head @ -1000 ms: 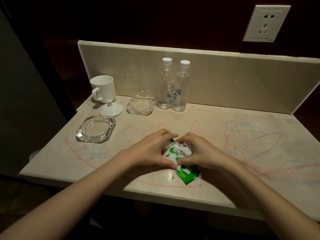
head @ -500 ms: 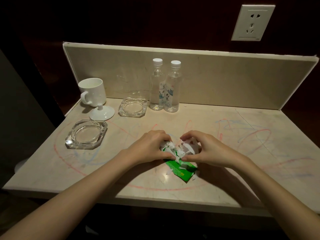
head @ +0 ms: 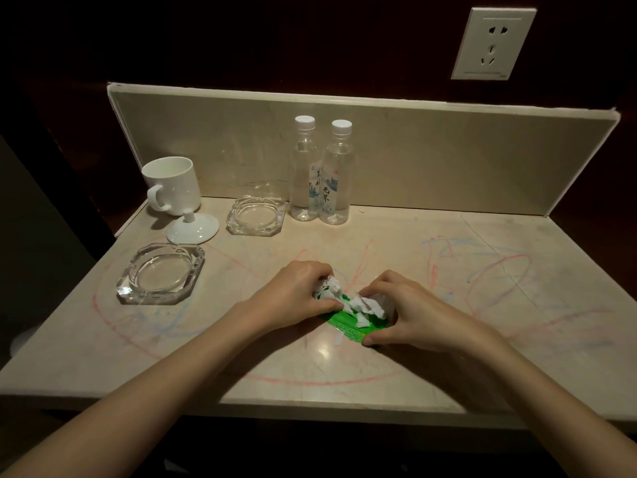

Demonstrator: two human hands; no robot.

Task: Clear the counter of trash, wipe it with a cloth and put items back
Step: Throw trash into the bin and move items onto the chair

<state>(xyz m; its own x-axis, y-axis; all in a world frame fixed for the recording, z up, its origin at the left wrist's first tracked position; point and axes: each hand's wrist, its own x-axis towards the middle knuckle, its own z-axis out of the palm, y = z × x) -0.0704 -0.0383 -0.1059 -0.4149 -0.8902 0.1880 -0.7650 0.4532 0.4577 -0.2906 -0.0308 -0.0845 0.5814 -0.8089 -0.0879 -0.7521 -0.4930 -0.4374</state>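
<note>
A small heap of torn white paper scraps (head: 358, 303) lying on a crumpled green wrapper (head: 348, 324) is gathered near the front middle of the beige marble counter (head: 517, 357), whose top is covered in red and blue crayon scribbles (head: 496, 281). The heap is enclosed from both sides: the left hand (head: 296, 294) is curled round its left part, scraps being pinched between thumb and fingers, while the right hand (head: 413, 313) is curled round its right part, its thumb pressed on the wrapper's front edge.

Toward the back left, a white ceramic mug (head: 172, 184) is seen upright, with its white knobbed lid (head: 193, 229) laid on the counter just in front. A clear glass octagonal ashtray (head: 160, 279) is set near the left edge, and a second clear glass ashtray (head: 255, 217) further back. Two clear plastic water bottles with white caps (head: 320, 170) are stood touching each other against the beige backsplash (head: 448, 160). A white wall socket (head: 493, 43) is mounted on the dark wall above
</note>
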